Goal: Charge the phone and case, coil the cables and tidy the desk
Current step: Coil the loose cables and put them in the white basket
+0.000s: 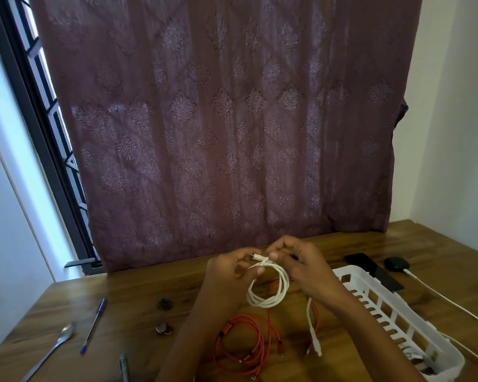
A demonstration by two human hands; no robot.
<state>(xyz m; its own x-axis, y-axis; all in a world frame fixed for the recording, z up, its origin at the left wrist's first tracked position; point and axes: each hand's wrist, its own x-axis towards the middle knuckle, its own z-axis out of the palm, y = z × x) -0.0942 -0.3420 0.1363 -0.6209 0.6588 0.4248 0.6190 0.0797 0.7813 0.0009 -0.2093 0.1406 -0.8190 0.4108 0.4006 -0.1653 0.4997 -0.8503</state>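
1. Red cable (pixel 240 343) lies loose on the desk (pixel 122 304).
2. I see left hand (pixel 226 274) and right hand (pixel 307 263) — fingers (pixel 260 270) curled — pinching the white coil (pixel 268 295) above it.
3. Phone (pixel 370 267) and case (pixel 397 264) lie far right.

Left hand (pixel 226 271) bare, thumbnail short. Right hand (pixel 304 263) bare, thumbnail likewise short. Left forearm (pixel 193 332) and right forearm (pixel 370 326) slim, uncovered down to bottom edge.
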